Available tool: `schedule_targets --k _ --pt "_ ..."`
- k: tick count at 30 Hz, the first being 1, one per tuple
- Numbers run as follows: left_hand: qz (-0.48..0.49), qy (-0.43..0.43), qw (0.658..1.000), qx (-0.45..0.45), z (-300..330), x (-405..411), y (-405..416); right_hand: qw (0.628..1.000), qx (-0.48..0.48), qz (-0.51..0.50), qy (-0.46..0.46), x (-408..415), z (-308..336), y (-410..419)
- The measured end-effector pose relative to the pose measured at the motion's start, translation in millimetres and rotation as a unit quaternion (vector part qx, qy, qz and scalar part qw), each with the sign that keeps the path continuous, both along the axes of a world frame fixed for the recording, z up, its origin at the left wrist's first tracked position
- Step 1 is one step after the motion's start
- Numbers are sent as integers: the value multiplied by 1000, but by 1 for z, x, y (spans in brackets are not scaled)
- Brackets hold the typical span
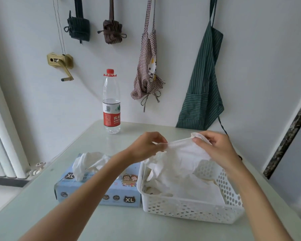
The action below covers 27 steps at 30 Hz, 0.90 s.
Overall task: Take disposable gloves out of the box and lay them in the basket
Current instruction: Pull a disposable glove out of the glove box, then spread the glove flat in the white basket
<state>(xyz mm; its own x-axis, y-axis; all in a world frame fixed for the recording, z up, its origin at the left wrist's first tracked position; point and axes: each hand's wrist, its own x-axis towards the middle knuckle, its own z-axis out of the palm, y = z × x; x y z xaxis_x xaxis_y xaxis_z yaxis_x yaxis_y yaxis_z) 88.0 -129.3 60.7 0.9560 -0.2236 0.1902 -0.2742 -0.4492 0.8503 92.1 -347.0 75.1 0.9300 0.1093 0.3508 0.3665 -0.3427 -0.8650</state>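
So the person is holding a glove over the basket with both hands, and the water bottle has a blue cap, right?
Not quite: the water bottle has a red cap, as the head view shows. The rest is right: the left hand and right hand hold a glove over the basket.

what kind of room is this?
Likely a home kitchen or utility corner: aprons hang on the wall, a radiator stands at left, and a water bottle sits on a small table.

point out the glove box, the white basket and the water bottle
glove box (pixel 97 193): head view, on its blue front face.
white basket (pixel 189 208): head view, on its perforated near wall.
water bottle (pixel 111 119): head view, on its red label.
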Motion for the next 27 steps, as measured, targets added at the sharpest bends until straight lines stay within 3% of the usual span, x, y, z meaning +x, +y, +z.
schedule_targets --k 2,5,8,12,18,22,27 --pt "-4 -9 1000 17 -7 3 -6 999 23 -40 -16 -2 -10 -8" --pt "-7 14 999 -36 -16 6 -14 994 31 -96 -50 -4 -24 -13" --pt "-16 57 995 -80 -17 2 -24 991 78 -88 -66 -6 -32 -12" --pt "-47 92 993 -61 -18 2 -31 983 114 -114 -84 -6 -38 -14" --pt "-42 -26 997 -54 -16 5 -21 973 97 -165 -131 -17 -28 -26" --pt "14 -112 994 10 0 1 -5 978 35 -139 -154 -28 -13 -22" --pt "93 -236 964 74 31 -14 3 970 74 -114 -203 -41 9 2"
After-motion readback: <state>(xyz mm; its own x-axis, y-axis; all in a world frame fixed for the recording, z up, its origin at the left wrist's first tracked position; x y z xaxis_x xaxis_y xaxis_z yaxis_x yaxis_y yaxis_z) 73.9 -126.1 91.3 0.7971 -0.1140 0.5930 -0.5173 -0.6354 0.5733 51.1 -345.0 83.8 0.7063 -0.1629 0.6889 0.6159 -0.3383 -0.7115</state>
